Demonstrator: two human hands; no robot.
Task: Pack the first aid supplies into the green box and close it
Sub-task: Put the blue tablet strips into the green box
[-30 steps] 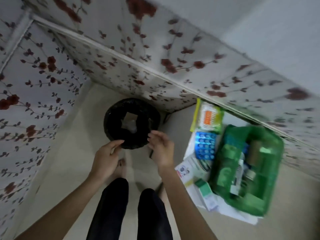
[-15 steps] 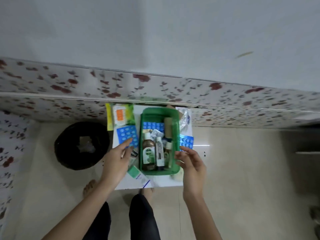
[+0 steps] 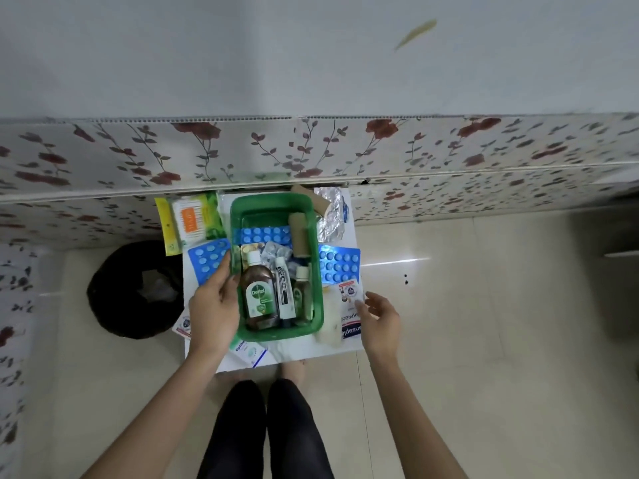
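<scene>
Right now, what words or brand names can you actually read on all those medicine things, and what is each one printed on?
"Dettol": green label of the brown bottle in the green box.
"OPLADINE", partly legible: white tube beside the bottle.
"Opti...", cut off: small white carton in front of the box.
"...nsapl" and "PROOF", upside down: plaster pack by the right hand.
Orange-labelled swab pack: too blurred.

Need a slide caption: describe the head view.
Left hand steadies open green box of supplies; right hand reaches plaster packet.
</scene>
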